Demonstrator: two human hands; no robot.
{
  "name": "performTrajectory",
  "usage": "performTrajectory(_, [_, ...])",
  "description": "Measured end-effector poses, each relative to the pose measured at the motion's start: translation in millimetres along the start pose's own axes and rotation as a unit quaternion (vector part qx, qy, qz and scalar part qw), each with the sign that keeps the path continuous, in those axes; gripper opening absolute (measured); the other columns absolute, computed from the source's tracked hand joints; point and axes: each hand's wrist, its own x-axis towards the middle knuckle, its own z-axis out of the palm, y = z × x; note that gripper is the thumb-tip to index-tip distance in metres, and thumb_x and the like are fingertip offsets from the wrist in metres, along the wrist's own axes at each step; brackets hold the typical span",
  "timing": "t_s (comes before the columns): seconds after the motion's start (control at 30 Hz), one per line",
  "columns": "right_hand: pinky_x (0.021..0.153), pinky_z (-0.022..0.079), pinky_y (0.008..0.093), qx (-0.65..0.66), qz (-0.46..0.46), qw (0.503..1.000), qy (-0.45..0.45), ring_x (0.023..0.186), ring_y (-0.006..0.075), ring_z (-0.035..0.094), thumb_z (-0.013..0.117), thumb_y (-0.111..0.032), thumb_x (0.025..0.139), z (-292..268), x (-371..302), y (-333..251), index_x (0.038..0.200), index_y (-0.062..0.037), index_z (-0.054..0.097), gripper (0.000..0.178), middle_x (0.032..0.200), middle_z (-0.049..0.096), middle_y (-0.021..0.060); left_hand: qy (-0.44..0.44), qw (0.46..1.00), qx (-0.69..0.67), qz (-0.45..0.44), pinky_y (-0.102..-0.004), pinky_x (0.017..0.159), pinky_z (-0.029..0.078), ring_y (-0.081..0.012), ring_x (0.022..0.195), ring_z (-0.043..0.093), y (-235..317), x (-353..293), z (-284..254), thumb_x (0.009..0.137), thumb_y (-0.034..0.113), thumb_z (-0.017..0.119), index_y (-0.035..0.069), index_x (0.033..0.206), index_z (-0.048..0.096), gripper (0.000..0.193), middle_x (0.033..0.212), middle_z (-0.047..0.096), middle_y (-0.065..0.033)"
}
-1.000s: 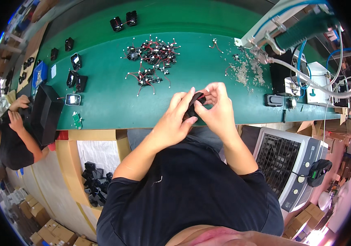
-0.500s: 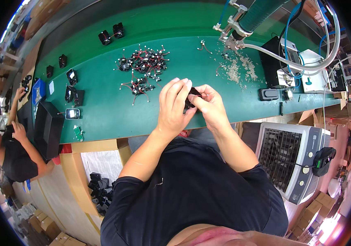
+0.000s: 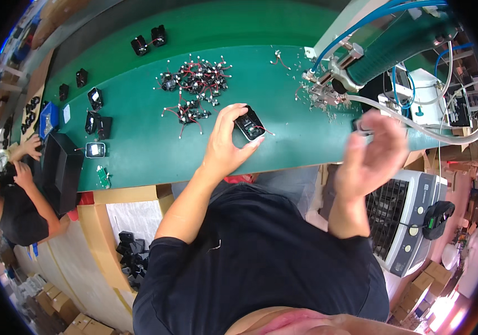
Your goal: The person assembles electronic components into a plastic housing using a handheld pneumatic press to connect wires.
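A small black plastic housing (image 3: 250,124) with a pale rim, a bit of green circuit board and a red wire end sticking out is tilted over the green table. My left hand (image 3: 226,139) is closed around its left side, thumb at the lower edge and fingers at the top. Off to the right, my right hand (image 3: 372,153) is blurred by motion, its thumb and fingers apart, with nothing visible in it. It is nearest to the dark oval case behind it, which it partly covers, and to the clear hose (image 3: 406,118).
Black parts with red wires (image 3: 200,81) lie heaped at mid-table. Small metal screws (image 3: 328,106) scatter beneath a green cylindrical tool (image 3: 387,53) with metal fittings. Several housings (image 3: 94,99) stand left, near a black bin (image 3: 60,173). A co-worker (image 3: 15,206) sits at far left.
My right hand has let go of the housing and swung right. My left hand keeps the housing, which now shows more fully. The view has shifted slightly.
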Motion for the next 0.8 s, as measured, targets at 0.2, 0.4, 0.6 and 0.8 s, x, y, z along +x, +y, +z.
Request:
performTrajectory(0.2, [0.084, 0.051, 0.0317, 0.16, 0.125, 0.979, 0.03, 0.093, 0.0182, 0.063, 0.051, -0.05, 0.107, 29.7, 108.2, 4.5, 0.131, 0.0069, 0.052, 0.062, 0.109, 0.067, 0.0153, -0.088, 0.992, 0.085, 0.036, -0.0456, 0.1, 0.045, -0.0351, 0.124, 0.059, -9.4, -6.5, 1.6, 0.071, 0.021, 0.092, 0.01, 0.109, 0.066, 0.048, 0.135, 0.06, -0.0153])
performTrajectory(0.4, [0.076, 0.052, 0.0367, 0.35, 0.174, 0.921, 0.006, 0.085, 0.0259, 0.063, 0.032, -0.066, 0.106, 43.8, 111.3, 11.3, 0.119, -0.0024, 0.054, 0.068, 0.096, 0.066, 0.0186, -0.089, 0.989, 0.106, 0.043, -0.0443, 0.099, 0.044, -0.0335, 0.123, 0.059, -11.3, -6.4, 4.0, 0.067, 0.022, 0.094, 0.01, 0.103, 0.068, 0.046, 0.135, 0.061, -0.0145])
performTrajectory(0.6, [0.058, 0.052, 0.0334, 0.449, 0.176, 0.875, -0.042, 0.06, 0.0232, 0.058, 0.022, -0.086, 0.094, 74.3, 82.2, -25.4, 0.124, 0.0015, 0.052, 0.097, 0.074, 0.059, 0.0122, -0.088, 0.988, 0.122, 0.048, -0.0441, 0.099, 0.043, -0.0323, 0.122, 0.06, -13.2, -10.4, 4.9, 0.065, 0.023, 0.095, 0.01, 0.103, 0.07, 0.048, 0.133, 0.062, -0.013])
performTrajectory(0.8, [0.057, 0.051, 0.0302, 0.385, 0.244, 0.886, -0.087, 0.062, 0.0192, 0.06, 0.025, -0.098, 0.081, 86.0, 45.3, -19.5, 0.135, 0.0067, 0.049, 0.12, 0.074, 0.058, 0.009, -0.079, 0.991, 0.101, 0.037, -0.0441, 0.097, 0.041, -0.0297, 0.119, 0.06, -7.7, -8.6, 4.7, 0.065, 0.025, 0.094, 0.011, 0.092, 0.071, 0.039, 0.131, 0.061, -0.0091])
